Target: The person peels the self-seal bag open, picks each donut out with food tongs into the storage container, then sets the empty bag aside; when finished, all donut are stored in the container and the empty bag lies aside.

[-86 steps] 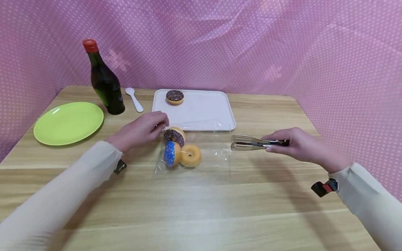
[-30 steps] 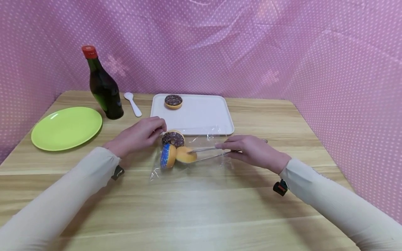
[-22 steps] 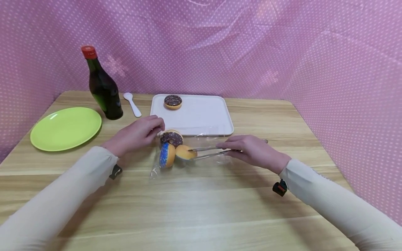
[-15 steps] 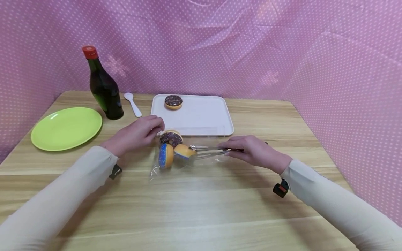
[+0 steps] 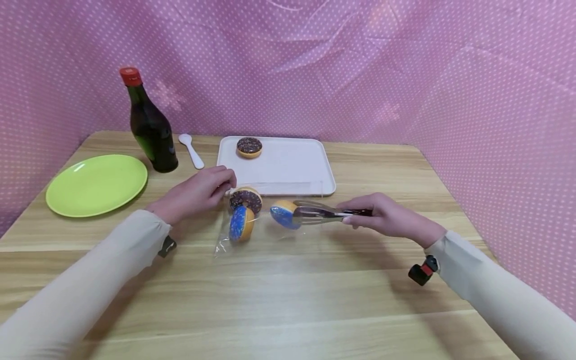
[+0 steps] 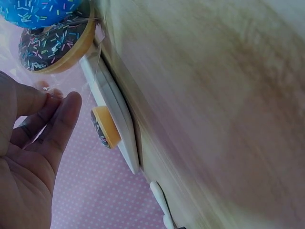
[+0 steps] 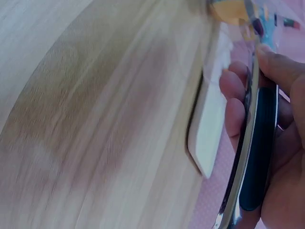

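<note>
My left hand (image 5: 198, 195) pinches the upper left corner of a clear plastic bag (image 5: 222, 245). Inside the bag, close by that hand, are a chocolate doughnut (image 5: 245, 198) and a blue doughnut (image 5: 241, 225) standing on its edge. My right hand (image 5: 389, 216) grips metal tongs (image 5: 317, 214) by their dark handle. Their slotted ends clasp a second blue doughnut (image 5: 281, 216), tilted with its icing facing down and left, toward the bag's right side. The left wrist view shows thumb and fingertips meeting at the film beside the chocolate doughnut (image 6: 47, 52).
Behind the bag lies a white tray (image 5: 292, 167) with another chocolate doughnut (image 5: 249, 147) at its back left. A green plate (image 5: 96, 185), a dark bottle (image 5: 153, 127) with a red cap and a white spoon (image 5: 192, 152) occupy the table's left side.
The right hand brought the tongs left into the bag and caught the plain-side-up doughnut. It has since drawn back right, turning the doughnut's blue icing into view. The left hand stays nearly still.
</note>
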Available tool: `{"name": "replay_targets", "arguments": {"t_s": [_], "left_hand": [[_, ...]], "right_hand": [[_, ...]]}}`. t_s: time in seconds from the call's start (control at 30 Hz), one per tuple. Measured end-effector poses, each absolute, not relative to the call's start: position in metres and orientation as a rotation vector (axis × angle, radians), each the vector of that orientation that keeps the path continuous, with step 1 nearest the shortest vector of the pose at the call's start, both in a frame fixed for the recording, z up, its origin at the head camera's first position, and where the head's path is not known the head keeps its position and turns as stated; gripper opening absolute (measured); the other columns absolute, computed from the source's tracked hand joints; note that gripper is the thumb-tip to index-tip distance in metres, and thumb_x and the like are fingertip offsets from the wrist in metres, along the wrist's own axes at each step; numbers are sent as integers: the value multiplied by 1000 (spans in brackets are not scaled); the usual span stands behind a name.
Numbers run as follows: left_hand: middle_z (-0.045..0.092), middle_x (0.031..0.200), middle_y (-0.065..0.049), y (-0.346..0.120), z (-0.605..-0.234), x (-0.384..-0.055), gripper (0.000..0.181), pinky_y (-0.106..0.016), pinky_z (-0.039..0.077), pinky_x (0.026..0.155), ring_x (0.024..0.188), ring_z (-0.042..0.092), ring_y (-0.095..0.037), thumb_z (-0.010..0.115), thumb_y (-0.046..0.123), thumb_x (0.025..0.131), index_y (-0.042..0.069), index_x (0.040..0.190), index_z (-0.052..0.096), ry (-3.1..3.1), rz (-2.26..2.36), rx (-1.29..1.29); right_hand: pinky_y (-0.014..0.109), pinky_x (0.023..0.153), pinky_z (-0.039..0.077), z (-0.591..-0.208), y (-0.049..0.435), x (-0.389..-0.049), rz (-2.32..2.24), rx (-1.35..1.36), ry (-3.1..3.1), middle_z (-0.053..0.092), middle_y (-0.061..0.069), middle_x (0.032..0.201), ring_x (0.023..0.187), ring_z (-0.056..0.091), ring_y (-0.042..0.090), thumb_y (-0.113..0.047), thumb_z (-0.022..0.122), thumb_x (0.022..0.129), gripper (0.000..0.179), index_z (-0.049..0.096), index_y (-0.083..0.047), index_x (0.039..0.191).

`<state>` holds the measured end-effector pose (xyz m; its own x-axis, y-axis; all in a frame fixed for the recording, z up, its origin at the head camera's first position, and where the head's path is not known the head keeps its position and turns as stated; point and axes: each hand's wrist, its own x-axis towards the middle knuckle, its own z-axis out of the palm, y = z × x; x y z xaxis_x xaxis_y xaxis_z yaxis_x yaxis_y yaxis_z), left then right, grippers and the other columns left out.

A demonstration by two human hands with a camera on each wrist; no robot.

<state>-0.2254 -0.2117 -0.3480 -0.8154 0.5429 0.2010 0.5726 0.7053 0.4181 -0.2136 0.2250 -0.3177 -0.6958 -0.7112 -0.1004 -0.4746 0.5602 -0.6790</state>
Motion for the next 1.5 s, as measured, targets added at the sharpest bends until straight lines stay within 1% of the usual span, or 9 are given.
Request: {"name": "replay_targets", "arguments": {"t_s": [0.13,0.33,0.5,0.6,0.73,0.9,1.07,1.23,1.5], "left_hand": [[66,97,-8,-211,-349,-225,15,-41,55,83,90,59,-20,58,-7,98,6,101,65,-2851,-747,-933],[65,95,-7,-211,-350,-225,15,-40,54,82,89,58,-20,58,-7,98,6,99,65,-2837,-758,-926],[64,94,-7,-211,-349,-224,15,-40,53,82,89,58,-20,58,-7,98,6,98,65,-2831,-755,-922],[64,94,-7,-211,-349,-225,15,-39,53,82,89,58,-20,58,-7,98,6,98,65,-2832,-752,-917],[64,94,-6,-208,-350,-227,14,-39,53,82,89,58,-20,59,-6,98,7,98,64,-2819,-746,-931],[63,94,-6,-207,-351,-228,14,-38,53,80,87,58,-19,58,-6,98,7,97,64,-2803,-750,-957],[64,93,-6,-209,-351,-227,16,-39,53,79,86,58,-19,58,-8,97,7,96,64,-2792,-754,-956],[64,93,-6,-209,-353,-228,15,-40,53,81,86,59,-20,57,-6,99,7,96,64,-2787,-766,-940],[66,93,-6,-206,-355,-230,15,-40,54,82,87,59,-20,56,-4,101,7,96,64,-2785,-801,-956]], "right_hand": [[27,65,56,-312,243,-212,-943,-864,2403,75,12,91,75,68,14,-14,68,102,35,69,-4,135],[30,68,58,-303,272,-218,-1068,-832,2284,79,-1,100,78,70,17,-7,63,103,34,66,4,135],[28,66,57,-301,294,-232,-1168,-830,2156,80,-3,105,78,69,13,-2,56,105,33,61,11,135],[28,69,58,-301,304,-239,-1222,-794,2156,79,-4,106,80,69,10,-2,52,107,33,61,6,138],[27,73,58,-302,308,-247,-1266,-653,2237,78,-4,105,81,67,8,-12,52,110,33,62,-2,140],[28,77,57,-308,292,-265,-1188,-484,2354,77,-4,105,84,67,12,-27,55,110,44,58,-3,146],[32,87,56,-318,260,-292,-1136,-397,2404,75,10,119,93,67,19,-36,58,107,50,56,-11,150],[30,83,57,-330,230,-314,-1236,-339,2373,71,18,129,91,69,16,-33,58,108,50,54,-8,151],[18,76,58,-341,186,-328,-1454,-106,2224,72,17,123,81,69,6,-19,54,109,48,49,2,152]]}}
